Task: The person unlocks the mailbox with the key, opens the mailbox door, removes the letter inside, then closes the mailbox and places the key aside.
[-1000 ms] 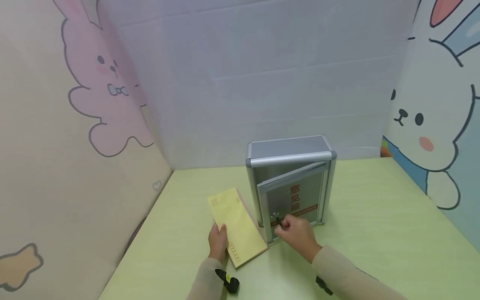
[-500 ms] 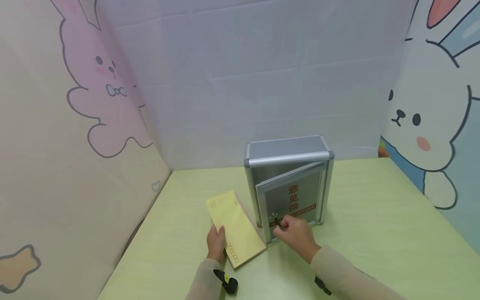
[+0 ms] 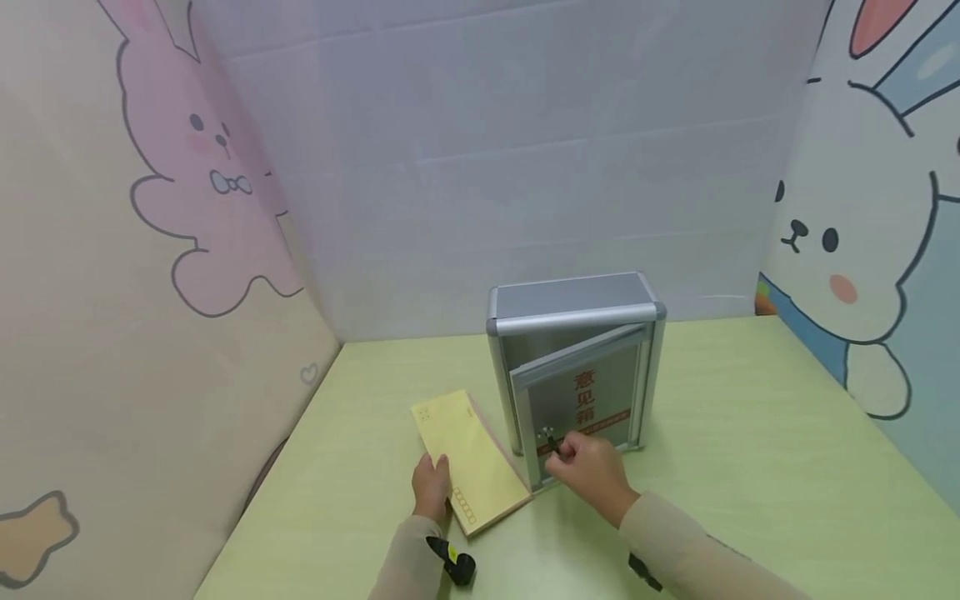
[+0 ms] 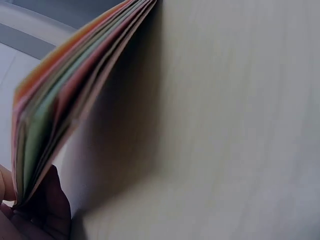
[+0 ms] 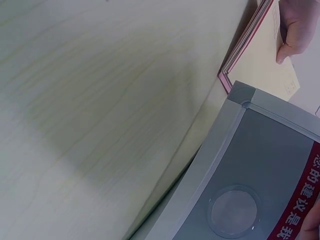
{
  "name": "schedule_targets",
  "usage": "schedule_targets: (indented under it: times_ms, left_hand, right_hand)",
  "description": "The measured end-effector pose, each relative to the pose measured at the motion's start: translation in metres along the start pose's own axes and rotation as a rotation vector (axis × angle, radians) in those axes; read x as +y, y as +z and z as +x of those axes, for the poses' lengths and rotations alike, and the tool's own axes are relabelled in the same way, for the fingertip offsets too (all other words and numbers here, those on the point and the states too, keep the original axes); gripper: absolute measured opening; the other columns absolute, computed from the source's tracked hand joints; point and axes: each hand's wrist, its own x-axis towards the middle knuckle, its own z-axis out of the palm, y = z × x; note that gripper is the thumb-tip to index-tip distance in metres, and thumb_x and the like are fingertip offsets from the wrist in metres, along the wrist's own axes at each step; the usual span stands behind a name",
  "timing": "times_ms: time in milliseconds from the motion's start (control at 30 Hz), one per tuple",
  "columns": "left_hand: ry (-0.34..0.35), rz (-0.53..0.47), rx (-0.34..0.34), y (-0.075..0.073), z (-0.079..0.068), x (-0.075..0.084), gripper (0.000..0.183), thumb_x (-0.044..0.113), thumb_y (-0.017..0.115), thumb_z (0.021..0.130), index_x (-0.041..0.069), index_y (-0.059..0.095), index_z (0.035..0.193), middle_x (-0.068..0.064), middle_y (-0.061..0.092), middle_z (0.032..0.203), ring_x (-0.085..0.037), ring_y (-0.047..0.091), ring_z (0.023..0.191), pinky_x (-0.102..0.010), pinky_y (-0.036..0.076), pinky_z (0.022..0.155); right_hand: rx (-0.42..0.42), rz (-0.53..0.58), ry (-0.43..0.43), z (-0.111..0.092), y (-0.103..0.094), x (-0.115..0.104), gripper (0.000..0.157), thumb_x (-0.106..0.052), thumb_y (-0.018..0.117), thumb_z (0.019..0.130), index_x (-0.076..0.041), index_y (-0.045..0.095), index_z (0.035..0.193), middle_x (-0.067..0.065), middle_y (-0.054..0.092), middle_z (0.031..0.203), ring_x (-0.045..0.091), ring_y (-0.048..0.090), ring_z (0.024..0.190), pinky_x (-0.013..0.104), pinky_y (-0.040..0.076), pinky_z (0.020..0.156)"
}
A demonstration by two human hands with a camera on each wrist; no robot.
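A stack of envelopes (image 3: pixel 471 467), yellow on top with several colours below, is gripped at its left edge by my left hand (image 3: pixel 431 486). In the left wrist view the envelope edges (image 4: pixel 55 102) fan out, tilted over the table. My right hand (image 3: pixel 596 471) pinches a small black-headed key (image 3: pixel 552 442) at the lock of a metal suggestion box (image 3: pixel 577 297). The box's door (image 3: pixel 558 404), with red lettering, stands ajar, hinged on the right. The right wrist view shows the door's lower corner (image 5: pixel 242 94) close to the envelopes; only my right fingertips (image 5: pixel 312 222) show there.
The box stands on a pale yellow-green table (image 3: pixel 360 417), near the back wall (image 3: pixel 525 150). Walls with cartoon rabbits border the table at left and right. A black wrist strap and camera (image 3: pixel 459 567) sit on the left sleeve.
The far end of the envelope stack has lowered slightly in my left hand. My right hand stays on the key, and the door stands at the same angle. The head view has shifted a little.
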Motion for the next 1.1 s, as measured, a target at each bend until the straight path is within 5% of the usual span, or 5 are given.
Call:
schedule_targets:
  times_ms: [467, 667, 833, 933, 1100]
  left_hand:
    - [-0.067, 0.014, -0.015, 0.0017, 0.0033, 0.0022, 0.037, 0.008, 0.043, 0.098, -0.016, 0.045, 0.127, -0.032, 0.051, 0.126, -0.044, 0.047, 0.119, -0.049, 0.036, 0.101]
    - [-0.124, 0.121, -0.035, 0.0, 0.0068, 0.0044, 0.043, 0.01, 0.044, 0.098, -0.019, 0.04, 0.13, -0.035, 0.045, 0.131, -0.045, 0.044, 0.122, -0.049, 0.035, 0.102]
    - [-0.053, 0.306, -0.045, -0.0031, 0.009, 0.0027, 0.038, 0.014, 0.051, 0.096, -0.021, 0.05, 0.112, -0.031, 0.057, 0.104, -0.038, 0.056, 0.095, -0.046, 0.045, 0.088]
    - [-0.002, 0.364, -0.038, -0.0046, 0.0081, 0.0009, 0.031, 0.015, 0.054, 0.095, -0.016, 0.053, 0.098, -0.02, 0.055, 0.084, -0.03, 0.052, 0.076, -0.043, 0.045, 0.073]
    - [-0.016, 0.42, -0.049, -0.0058, 0.0073, 0.0014, 0.027, 0.018, 0.054, 0.096, -0.008, 0.052, 0.091, -0.011, 0.048, 0.075, -0.023, 0.047, 0.068, -0.034, 0.04, 0.061]
  right_hand:
    - [0.01, -0.014, -0.04, 0.0012, -0.0002, 0.0024, 0.02, -0.009, 0.06, 0.065, -0.017, 0.044, 0.057, -0.018, 0.03, 0.05, -0.007, 0.023, 0.047, 0.016, 0.02, 0.043]
    - [-0.011, -0.007, -0.016, 0.0009, -0.0006, 0.0016, 0.02, -0.009, 0.06, 0.066, -0.016, 0.044, 0.057, -0.018, 0.03, 0.051, -0.005, 0.023, 0.047, 0.017, 0.021, 0.043]
    - [-0.021, -0.005, 0.005, 0.001, -0.0014, 0.0005, 0.019, -0.009, 0.06, 0.066, -0.016, 0.045, 0.057, -0.017, 0.031, 0.05, -0.004, 0.025, 0.046, 0.018, 0.022, 0.043]
    - [-0.032, -0.006, 0.021, 0.0011, -0.0019, -0.0002, 0.019, -0.009, 0.06, 0.067, -0.015, 0.046, 0.057, -0.017, 0.032, 0.05, -0.004, 0.025, 0.046, 0.019, 0.023, 0.043]
    - [-0.02, -0.009, 0.006, 0.0015, -0.0018, -0.0003, 0.019, -0.009, 0.06, 0.066, -0.015, 0.045, 0.057, -0.017, 0.031, 0.05, -0.004, 0.025, 0.046, 0.018, 0.022, 0.043]
